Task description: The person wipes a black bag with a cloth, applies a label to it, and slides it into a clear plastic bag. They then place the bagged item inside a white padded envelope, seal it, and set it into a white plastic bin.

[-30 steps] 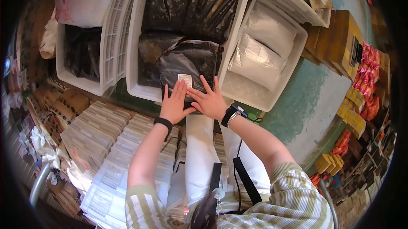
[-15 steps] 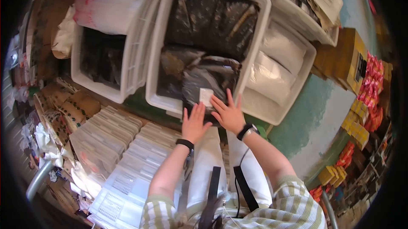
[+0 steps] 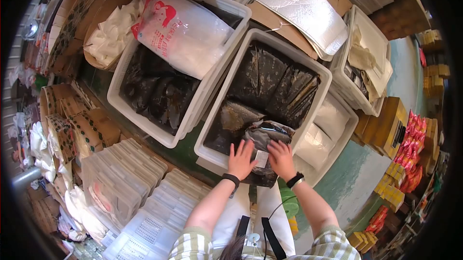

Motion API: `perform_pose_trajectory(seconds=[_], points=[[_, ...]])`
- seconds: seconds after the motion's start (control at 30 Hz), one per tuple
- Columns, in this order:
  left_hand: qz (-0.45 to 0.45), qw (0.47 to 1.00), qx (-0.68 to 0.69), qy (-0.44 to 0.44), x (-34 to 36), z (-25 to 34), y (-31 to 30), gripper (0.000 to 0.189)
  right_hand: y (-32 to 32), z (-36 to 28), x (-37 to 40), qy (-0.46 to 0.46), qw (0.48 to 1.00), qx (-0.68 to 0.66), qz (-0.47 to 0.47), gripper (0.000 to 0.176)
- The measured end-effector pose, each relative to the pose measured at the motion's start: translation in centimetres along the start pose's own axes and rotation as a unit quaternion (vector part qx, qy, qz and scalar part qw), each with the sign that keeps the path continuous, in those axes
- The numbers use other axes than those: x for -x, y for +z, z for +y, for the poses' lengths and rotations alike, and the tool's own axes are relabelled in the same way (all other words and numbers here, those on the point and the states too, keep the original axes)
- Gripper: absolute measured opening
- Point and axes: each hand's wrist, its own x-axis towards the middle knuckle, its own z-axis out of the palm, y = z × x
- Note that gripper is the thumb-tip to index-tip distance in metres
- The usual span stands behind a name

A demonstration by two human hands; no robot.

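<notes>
A dark plastic bag (image 3: 263, 175) with a small white label (image 3: 261, 158) hangs over the near edge of a white bin (image 3: 207, 150). My left hand (image 3: 240, 162) lies flat on the bag, left of the label, fingers spread. To the right of the label, my right hand (image 3: 281, 159) rests on the same bag with its fingers apart. Inside the bin are more dark, shiny bags (image 3: 258, 74). Neither hand grips anything.
At the left stands another bin (image 3: 118, 93) with a printed white bag (image 3: 185, 33) across it. Clear plastic boxes (image 3: 113, 178) are stacked at the lower left. Silvery sheets (image 3: 308, 14) lie behind the bin; yellow boxes (image 3: 386, 120) stand at the right.
The view has shifted, so the bins sit lower and more of the printed bag and silvery sheets shows. Both hands remain on the dark bag, now on either side of its label.
</notes>
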Motion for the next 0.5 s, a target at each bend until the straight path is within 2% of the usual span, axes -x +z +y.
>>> perform_pose_trajectory(seconds=[0.03, 0.1, 0.17, 0.23, 0.3, 0.33, 0.37, 0.5], points=[[0.036, 0.998, 0.011, -0.052, -1.0, -0.9, -1.0, 0.070, -1.6, -1.8, -3.0, -0.031, 0.997, -0.015, 0.068, 0.027], [0.141, 0.984, 0.051, -0.099, -3.4, -3.9, -5.1, 0.066, -3.8, -5.5, -9.4, 0.045, 0.978, -0.197, 0.056, 0.021], [0.255, 0.953, 0.131, -0.098, -5.8, -8.1, -9.7, 0.060, -3.9, -8.8, -15.7, 0.057, 0.944, -0.312, 0.092, 0.017], [0.351, 0.896, 0.214, -0.165, -8.3, -11.9, -13.4, 0.057, -4.7, -12.5, -21.7, 0.041, 0.957, -0.279, 0.066, 0.021], [0.370, 0.874, 0.242, -0.202, -10.1, -14.9, -16.6, 0.062, -3.5, -14.7, -26.6, -0.033, 0.978, -0.174, 0.108, 0.033], [0.359, 0.873, 0.255, -0.207, -10.9, -16.1, -17.3, 0.065, -2.9, -15.9, -28.5, -0.114, 0.982, -0.047, 0.143, 0.040], [0.348, 0.873, 0.268, -0.211, -11.6, -17.0, -17.9, 0.068, -2.4, -16.9, -29.9, -0.193, 0.962, 0.080, 0.174, 0.047], [0.274, 0.877, 0.338, -0.204, -12.9, -19.7, -18.0, 0.078, 0.7, -18.1, -31.5, -0.263, 0.943, 0.145, 0.142, 0.050]])
